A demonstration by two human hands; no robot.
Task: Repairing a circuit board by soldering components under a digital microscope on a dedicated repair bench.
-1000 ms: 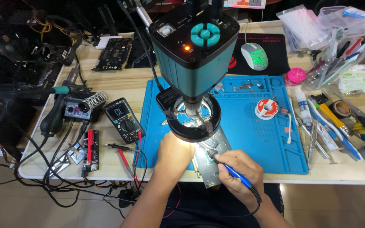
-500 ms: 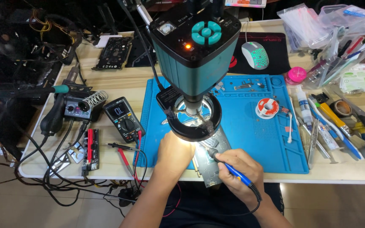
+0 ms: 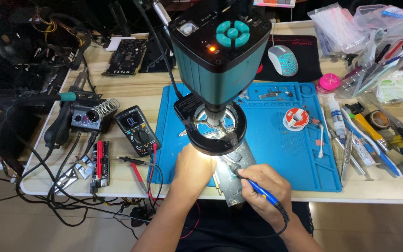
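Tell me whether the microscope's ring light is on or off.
On. The ring light throws a bright glow on the left hand and the circuit board beneath it.

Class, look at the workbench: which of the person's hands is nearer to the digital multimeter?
Left. The left hand rests at the blue mat's front edge, just right of the digital multimeter. The right hand, gripping a blue soldering iron, sits farther right, beyond the circuit board.
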